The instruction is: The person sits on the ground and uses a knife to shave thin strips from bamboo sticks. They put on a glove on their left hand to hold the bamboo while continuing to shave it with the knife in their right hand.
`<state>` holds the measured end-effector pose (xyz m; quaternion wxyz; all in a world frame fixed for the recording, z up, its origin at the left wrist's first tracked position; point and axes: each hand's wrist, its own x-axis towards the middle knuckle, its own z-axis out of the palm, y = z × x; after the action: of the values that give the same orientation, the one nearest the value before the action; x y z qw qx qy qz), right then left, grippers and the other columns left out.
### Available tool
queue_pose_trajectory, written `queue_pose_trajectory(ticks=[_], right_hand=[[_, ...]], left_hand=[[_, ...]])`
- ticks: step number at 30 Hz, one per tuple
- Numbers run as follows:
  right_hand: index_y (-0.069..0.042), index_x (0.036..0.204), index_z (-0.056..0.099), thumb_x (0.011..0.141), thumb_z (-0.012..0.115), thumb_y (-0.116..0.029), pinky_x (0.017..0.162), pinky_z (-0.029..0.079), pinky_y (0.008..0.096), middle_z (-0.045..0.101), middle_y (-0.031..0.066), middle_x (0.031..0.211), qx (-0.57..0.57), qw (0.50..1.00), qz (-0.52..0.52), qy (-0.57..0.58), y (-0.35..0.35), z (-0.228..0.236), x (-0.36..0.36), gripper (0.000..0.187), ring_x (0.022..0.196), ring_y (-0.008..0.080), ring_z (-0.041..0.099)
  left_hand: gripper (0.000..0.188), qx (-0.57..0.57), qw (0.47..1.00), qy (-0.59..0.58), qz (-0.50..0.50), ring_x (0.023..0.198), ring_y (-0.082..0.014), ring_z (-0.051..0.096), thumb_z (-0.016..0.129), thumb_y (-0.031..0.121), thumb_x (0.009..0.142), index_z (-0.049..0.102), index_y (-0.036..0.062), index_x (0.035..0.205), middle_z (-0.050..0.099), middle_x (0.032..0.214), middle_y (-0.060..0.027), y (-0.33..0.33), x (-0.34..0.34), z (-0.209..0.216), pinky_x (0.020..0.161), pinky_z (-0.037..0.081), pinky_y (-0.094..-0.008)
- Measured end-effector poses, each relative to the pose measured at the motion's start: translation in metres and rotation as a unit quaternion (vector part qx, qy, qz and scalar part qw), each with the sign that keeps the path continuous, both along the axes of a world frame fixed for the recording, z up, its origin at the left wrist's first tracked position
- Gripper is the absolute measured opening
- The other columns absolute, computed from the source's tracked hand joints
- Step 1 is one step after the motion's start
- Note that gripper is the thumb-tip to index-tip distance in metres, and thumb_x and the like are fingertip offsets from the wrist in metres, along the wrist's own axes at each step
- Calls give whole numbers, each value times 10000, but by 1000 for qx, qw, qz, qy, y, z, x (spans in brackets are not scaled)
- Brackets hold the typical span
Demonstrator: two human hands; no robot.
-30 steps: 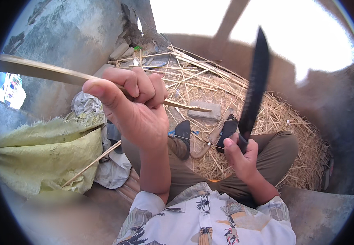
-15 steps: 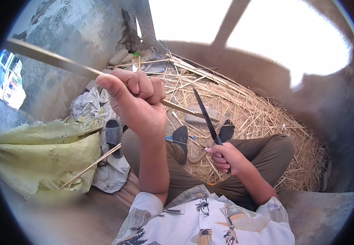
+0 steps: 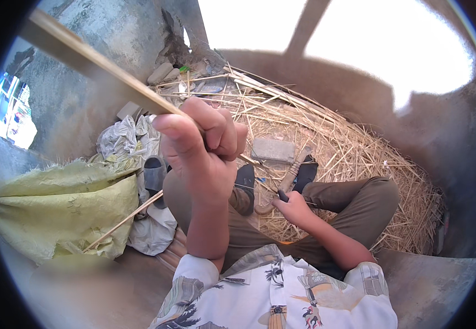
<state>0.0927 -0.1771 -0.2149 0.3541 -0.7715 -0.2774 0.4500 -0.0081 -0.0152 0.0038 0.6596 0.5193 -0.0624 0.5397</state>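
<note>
Raised at the left centre, my left hand (image 3: 202, 148) is closed around a long bamboo strip (image 3: 106, 68). The strip runs from the upper left through the fist and down toward the floor between my feet. Lower and to the right, my right hand (image 3: 294, 209) is closed around the black handle of a knife (image 3: 283, 196); its blade cannot be made out now. Close beyond that hand, a curved wooden piece with a wrapped shaft (image 3: 290, 176) lies between my feet.
Behind my feet is a grey brick (image 3: 273, 149). Loose straw-coloured slivers (image 3: 347, 142) cover the floor back and right. A yellow-green sack (image 3: 62, 208), a thin stick (image 3: 122, 222) and a grey slipper (image 3: 154, 174) lie left. Walls rise around me.
My left hand has moved right and slightly down with the bamboo strip, which looks closer. My right hand has shifted slightly left and turned the knife, so the long dark blade no longer shows.
</note>
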Motion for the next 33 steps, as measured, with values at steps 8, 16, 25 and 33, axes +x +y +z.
queue_pose_trajectory(ticks=[8, 16, 25, 33], right_hand=[[-39, 635, 542, 851, 676, -270, 376, 380, 314, 470, 21, 494, 16, 898, 5, 439, 6, 21, 22, 344, 379, 138, 458], [-61, 586, 488, 858, 658, -210, 337, 314, 292, 458, 8, 473, 135, 991, -11, 1, 13, 25, 9, 354, 347, 119, 416], [28, 755, 621, 867, 613, -272, 495, 455, 428, 583, 158, 547, 71, 990, -4, -125, 21, 22, 12, 320, 494, 314, 597], [27, 716, 651, 849, 608, -289, 601, 490, 462, 609, 204, 594, 112, 984, -46, -131, 33, 12, 18, 346, 640, 395, 660]], left_hand=[[584, 31, 998, -54, -25, 429, -70, 64, 315, 663, 993, 273, 154, 711, 189, 498, 46, 7, -19, 8, 389, 67, -285], [559, 66, 988, -132, -53, 419, -63, 73, 338, 640, 1000, 277, 165, 710, 218, 494, 46, 12, -38, 14, 391, 71, -270], [588, 55, 993, -92, -55, 415, -68, 74, 335, 667, 987, 291, 162, 690, 209, 482, 47, 27, -11, -2, 384, 69, -283], [585, 72, 984, -128, -98, 416, -68, 78, 341, 666, 986, 262, 169, 687, 206, 490, 51, 13, -11, -1, 388, 67, -275]])
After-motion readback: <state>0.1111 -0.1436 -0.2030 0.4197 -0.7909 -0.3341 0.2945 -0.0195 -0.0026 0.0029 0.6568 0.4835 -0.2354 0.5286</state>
